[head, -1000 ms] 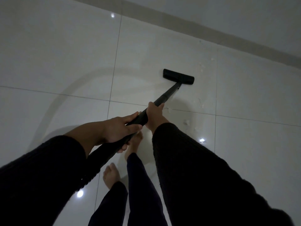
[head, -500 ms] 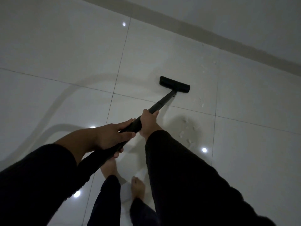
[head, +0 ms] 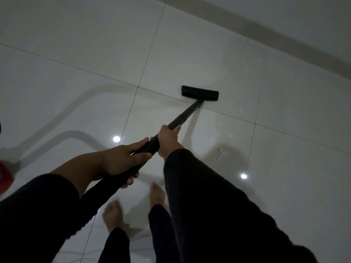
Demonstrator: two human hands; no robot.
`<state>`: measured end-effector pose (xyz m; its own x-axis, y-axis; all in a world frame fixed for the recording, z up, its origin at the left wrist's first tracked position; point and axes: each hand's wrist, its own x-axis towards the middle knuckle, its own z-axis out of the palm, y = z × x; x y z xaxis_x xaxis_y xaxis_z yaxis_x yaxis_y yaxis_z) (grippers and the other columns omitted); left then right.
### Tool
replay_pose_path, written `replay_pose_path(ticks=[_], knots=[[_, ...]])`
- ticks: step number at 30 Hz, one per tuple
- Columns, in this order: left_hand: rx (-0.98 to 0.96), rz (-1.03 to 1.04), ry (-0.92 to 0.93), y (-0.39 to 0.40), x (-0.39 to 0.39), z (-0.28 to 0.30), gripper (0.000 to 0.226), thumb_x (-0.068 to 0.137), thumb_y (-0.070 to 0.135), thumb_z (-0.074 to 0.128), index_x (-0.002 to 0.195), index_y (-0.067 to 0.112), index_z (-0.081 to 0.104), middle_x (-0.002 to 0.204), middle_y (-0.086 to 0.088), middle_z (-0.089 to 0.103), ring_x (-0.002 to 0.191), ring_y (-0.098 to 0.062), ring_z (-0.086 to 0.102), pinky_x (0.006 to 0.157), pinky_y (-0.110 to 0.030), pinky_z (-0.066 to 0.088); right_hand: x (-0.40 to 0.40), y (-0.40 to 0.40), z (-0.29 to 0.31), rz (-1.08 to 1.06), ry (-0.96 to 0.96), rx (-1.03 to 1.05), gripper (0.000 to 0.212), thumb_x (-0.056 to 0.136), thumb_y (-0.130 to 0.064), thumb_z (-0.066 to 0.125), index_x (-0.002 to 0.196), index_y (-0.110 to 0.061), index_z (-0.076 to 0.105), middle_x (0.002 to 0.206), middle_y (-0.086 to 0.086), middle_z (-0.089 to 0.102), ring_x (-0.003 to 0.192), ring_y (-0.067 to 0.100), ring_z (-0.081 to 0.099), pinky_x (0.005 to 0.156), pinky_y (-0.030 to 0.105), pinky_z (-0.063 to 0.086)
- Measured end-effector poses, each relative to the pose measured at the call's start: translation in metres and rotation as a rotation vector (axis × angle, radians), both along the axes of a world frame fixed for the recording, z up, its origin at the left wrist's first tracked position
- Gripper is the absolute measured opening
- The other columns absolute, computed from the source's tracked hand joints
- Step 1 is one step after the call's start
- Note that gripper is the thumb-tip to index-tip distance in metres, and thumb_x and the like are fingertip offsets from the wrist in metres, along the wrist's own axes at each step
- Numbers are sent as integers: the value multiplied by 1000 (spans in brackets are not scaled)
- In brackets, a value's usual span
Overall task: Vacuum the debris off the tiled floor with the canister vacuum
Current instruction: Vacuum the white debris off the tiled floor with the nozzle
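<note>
Both hands grip the black vacuum wand (head: 187, 115). My right hand (head: 169, 138) holds it higher up the tube; my left hand (head: 121, 160) holds it lower, where the ribbed hose (head: 98, 198) joins. The flat black floor nozzle (head: 200, 93) rests on the white tiled floor (head: 190, 54), just beyond a grout line. Small white bits of debris (head: 221, 153) lie to the right of the wand, more debris (head: 237, 107) sits right of the nozzle, and a few scraps (head: 246, 68) lie near the wall.
A grey skirting strip (head: 266, 31) runs along the wall at the top right. A red part of the canister (head: 5, 175) shows at the left edge. My bare feet (head: 114, 215) stand below the hands. Ceiling lights reflect in the glossy tiles.
The nozzle has been pulled back toward me across the tile, to a grout line. I have stepped backward, and the red canister has come into view at the left edge.
</note>
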<state>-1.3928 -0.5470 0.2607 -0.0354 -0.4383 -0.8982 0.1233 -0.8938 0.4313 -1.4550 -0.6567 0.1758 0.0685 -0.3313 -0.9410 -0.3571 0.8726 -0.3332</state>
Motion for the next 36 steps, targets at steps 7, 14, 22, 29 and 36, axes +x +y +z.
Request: replay_pose_path(ticks=[7, 14, 22, 29, 36], knots=[[1, 18, 14, 28, -32, 3, 64, 95, 36, 49, 145, 50, 12, 77, -14, 53, 46, -14, 53, 47, -27, 48, -33, 27, 4, -18, 15, 10, 73, 97, -20, 37, 146, -48, -9, 84, -1, 42, 101, 27, 60, 95, 43, 51], [7, -15, 11, 65, -61, 3, 63, 94, 37, 49, 144, 50, 14, 76, -14, 53, 45, -14, 53, 46, -26, 48, -65, 65, 0, -13, 51, -7, 75, 97, -17, 38, 146, -47, -10, 82, 1, 45, 97, 26, 60, 94, 43, 51], [-22, -39, 12, 128, -112, -9, 63, 94, 37, 50, 145, 50, 14, 76, -14, 54, 46, -14, 53, 45, -26, 48, -124, 128, -7, -45, -45, -151, 60, 99, -14, 37, 149, -30, 9, 138, 19, 44, 66, 13, 49, 86, 40, 48], [-25, -41, 19, 181, -157, -21, 62, 95, 36, 48, 144, 50, 14, 74, -13, 53, 45, -14, 53, 46, -26, 47, -162, 178, -17, 0, 94, -36, 76, 97, -18, 37, 145, -49, -13, 84, 7, 52, 90, 24, 60, 92, 41, 52], [-16, -33, 28, 206, -184, -15, 63, 94, 36, 50, 144, 50, 14, 74, -14, 53, 46, -15, 53, 46, -27, 47, -194, 203, -14, -10, 73, -42, 74, 97, -20, 37, 145, -49, -11, 84, 4, 51, 70, 18, 57, 79, 34, 55]])
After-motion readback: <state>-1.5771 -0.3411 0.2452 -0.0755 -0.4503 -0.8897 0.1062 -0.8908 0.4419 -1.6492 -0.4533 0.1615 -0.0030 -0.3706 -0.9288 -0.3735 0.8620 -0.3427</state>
